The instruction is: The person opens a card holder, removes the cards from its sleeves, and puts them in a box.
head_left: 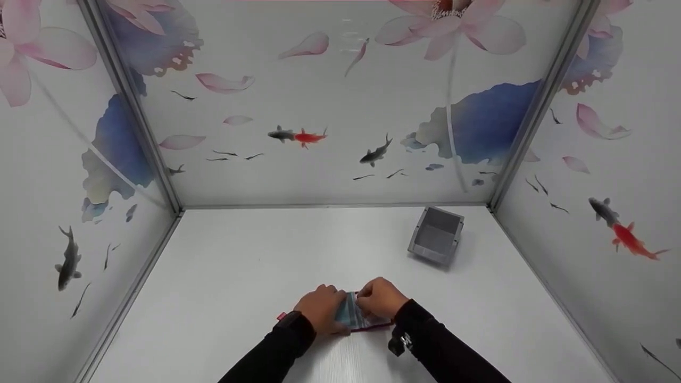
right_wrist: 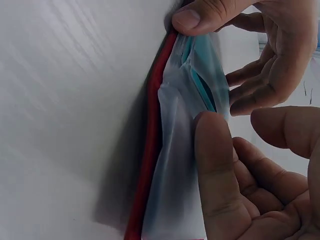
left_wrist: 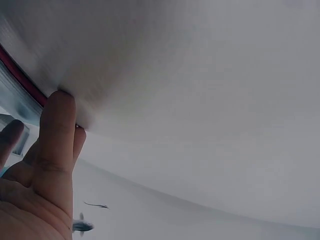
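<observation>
A flat, see-through plastic pouch (head_left: 357,313) with a dark red edge lies on the white table before me. In the right wrist view a red rim (right_wrist: 152,117) runs along it, and teal shows through a gap between its layers of film. My left hand (head_left: 320,309) grips the pouch's left end, thumb at the near edge and fingers at the far side. My right hand (head_left: 382,299) is over the middle and right part with bent fingers. One of its digits (right_wrist: 215,150) touches the film; whether it pinches it is hidden.
A grey plastic bin (head_left: 437,234) stands at the back right of the table. White panels printed with lotus and fish enclose the table (head_left: 255,250) at the back and sides, joined by metal posts (head_left: 542,106).
</observation>
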Motion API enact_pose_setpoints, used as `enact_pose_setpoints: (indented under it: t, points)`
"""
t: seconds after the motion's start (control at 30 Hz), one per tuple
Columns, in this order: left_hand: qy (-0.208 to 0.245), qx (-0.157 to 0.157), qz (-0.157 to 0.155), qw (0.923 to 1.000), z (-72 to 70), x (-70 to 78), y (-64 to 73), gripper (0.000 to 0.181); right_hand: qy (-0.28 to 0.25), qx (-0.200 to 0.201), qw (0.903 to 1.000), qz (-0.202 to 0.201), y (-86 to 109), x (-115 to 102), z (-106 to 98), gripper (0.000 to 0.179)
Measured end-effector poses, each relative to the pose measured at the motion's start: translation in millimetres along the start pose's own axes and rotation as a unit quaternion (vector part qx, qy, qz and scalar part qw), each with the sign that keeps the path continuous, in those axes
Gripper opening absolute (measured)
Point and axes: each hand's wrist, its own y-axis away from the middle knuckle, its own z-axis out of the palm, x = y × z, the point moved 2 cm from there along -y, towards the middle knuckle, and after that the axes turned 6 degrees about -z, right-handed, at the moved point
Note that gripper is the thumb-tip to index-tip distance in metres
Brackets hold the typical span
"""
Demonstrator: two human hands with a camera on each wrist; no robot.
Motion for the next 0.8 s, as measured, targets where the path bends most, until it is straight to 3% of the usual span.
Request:
enact_pose_setpoints:
  t: [0.47,0.8]
  points:
    - [-0.007,0.006,-0.001,1.0000,2.1,2.0,-0.9,0.081,-0.016,0.018,0.9992,0.032,-3.1,11.9,3.4,0.018]
    - [0.003,-0.008,-0.008,0.9999,-1.5,3.5,-1.0,0.087,-0.065,0.024,0.9950,0.072,-11.6,21.3,8.8,0.016]
